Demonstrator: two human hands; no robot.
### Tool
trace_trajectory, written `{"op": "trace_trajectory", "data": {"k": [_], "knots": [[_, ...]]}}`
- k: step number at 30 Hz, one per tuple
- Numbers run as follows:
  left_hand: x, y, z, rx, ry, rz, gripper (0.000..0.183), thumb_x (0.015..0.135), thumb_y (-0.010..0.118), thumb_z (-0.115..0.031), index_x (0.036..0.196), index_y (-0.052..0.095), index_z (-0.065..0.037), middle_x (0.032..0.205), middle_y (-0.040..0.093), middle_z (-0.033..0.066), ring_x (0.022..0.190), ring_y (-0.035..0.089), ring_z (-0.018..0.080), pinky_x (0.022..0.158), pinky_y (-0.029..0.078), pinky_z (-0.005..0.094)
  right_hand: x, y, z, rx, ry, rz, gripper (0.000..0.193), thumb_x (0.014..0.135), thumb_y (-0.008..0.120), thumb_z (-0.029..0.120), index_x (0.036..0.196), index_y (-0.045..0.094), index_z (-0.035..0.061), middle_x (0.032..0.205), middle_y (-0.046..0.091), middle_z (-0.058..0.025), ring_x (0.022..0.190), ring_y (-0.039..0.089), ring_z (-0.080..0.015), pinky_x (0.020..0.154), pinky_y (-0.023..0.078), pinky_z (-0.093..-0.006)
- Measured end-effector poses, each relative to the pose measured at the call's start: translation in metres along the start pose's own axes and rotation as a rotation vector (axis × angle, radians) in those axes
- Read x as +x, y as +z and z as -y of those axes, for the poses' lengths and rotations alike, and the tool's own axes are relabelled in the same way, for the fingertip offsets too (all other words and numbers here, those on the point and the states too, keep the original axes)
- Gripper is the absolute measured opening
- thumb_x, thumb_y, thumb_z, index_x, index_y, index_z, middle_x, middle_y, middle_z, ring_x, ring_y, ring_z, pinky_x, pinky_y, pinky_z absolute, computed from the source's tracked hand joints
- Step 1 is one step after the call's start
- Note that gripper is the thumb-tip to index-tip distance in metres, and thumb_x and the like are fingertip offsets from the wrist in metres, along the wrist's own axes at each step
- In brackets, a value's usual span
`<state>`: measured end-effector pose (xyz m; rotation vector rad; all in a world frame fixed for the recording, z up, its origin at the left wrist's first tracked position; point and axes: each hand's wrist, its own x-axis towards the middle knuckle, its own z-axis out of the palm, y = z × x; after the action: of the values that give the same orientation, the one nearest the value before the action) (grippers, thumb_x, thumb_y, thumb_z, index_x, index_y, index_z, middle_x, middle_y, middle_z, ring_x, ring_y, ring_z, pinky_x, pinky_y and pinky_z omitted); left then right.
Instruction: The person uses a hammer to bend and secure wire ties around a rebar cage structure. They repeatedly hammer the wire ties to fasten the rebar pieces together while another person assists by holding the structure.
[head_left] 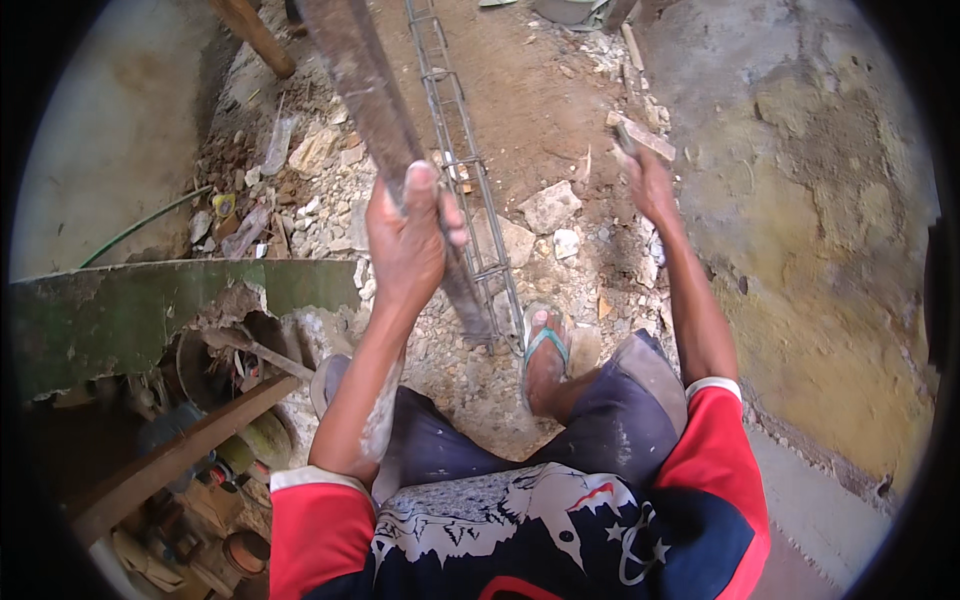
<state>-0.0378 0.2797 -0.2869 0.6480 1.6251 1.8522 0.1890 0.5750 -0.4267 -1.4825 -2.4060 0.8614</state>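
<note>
My left hand is wrapped round a long, dark, worn wooden board, thumb on its upper face. The board slants from the top of the view down to the rubble near my foot. Out to the right, beside the wall, my right hand is closed on a short tool with a pale, flat, block-like piece; blur hides its exact kind. Between my hands, a ladder-like frame of tied steel bars lies along the ground, partly behind the board.
Broken stones and rubble cover the ground around my sandalled foot. A patchy plastered wall rises on the right. At left stand a low green wall and a wooden beam above cluttered tools. A wooden post leans at upper left.
</note>
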Motion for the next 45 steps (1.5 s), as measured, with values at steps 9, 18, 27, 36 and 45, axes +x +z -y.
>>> {"op": "trace_trajectory", "data": {"k": [9, 18, 27, 36, 45], "knots": [[-0.052, -0.059, 0.023, -0.177, -0.094, -0.117, 0.068, 0.103, 0.030, -0.066, 0.095, 0.051, -0.002, 0.068, 0.052, 0.0076, 0.048, 0.053, 0.0181, 0.047, 0.046, 0.0315, -0.025, 0.064, -0.129, -0.174, 0.176, -0.076, 0.042, 0.101, 0.055, 0.031, 0.128, 0.052, -0.0006, 0.102, 0.065, -0.0247, 0.094, 0.063, -0.0431, 0.085, 0.050, -0.0507], [-0.046, -0.039, 0.049, -0.066, -0.166, 0.177, 0.078, 0.104, 0.028, -0.062, 0.141, 0.042, 0.004, 0.064, 0.050, 0.0032, 0.045, 0.054, 0.0135, 0.040, 0.045, 0.0280, -0.107, 0.038, 0.153, 0.898, -0.097, 0.527, 0.046, 0.105, 0.054, 0.035, 0.137, 0.046, 0.0032, 0.095, 0.060, -0.0040, 0.079, 0.064, -0.0151, 0.089, 0.057, -0.0356], [-0.044, -0.070, -0.010, 0.012, -0.180, 0.078, 0.099, 0.088, 0.024, -0.088, 0.111, 0.067, -0.001, 0.057, 0.050, 0.0000, 0.048, 0.053, 0.0090, 0.048, 0.044, 0.0241, -0.169, -0.029, 0.230, 0.522, -0.263, 0.417, 0.041, 0.104, 0.056, 0.039, 0.127, 0.052, 0.0045, 0.094, 0.064, -0.0062, 0.085, 0.065, -0.0149, 0.079, 0.052, -0.0315], [-0.007, -0.073, -0.016, -0.072, -0.033, 0.098, 0.093, 0.095, 0.023, -0.080, 0.116, 0.065, 0.000, 0.075, 0.055, 0.0029, 0.072, 0.056, 0.0125, 0.068, 0.047, 0.0303, -0.233, -0.075, 0.232, 0.259, -0.099, 0.435, 0.040, 0.102, 0.060, 0.042, 0.116, 0.063, 0.0049, 0.075, 0.054, 0.0014, 0.066, 0.051, -0.0066, 0.060, 0.047, -0.0281], [0.012, -0.063, -0.005, -0.249, 0.052, 0.079, 0.080, 0.094, 0.026, -0.080, 0.089, 0.057, -0.006, 0.065, 0.053, 0.0005, 0.057, 0.053, 0.0108, 0.056, 0.049, 0.0279, -0.326, -0.073, 0.216, 0.812, 0.089, 0.571, 0.045, 0.106, 0.053, 0.027, 0.143, 0.041, 0.0032, 0.114, 0.067, -0.0208, 0.096, 0.072, -0.0270, 0.083, 0.061, -0.0387]]}}
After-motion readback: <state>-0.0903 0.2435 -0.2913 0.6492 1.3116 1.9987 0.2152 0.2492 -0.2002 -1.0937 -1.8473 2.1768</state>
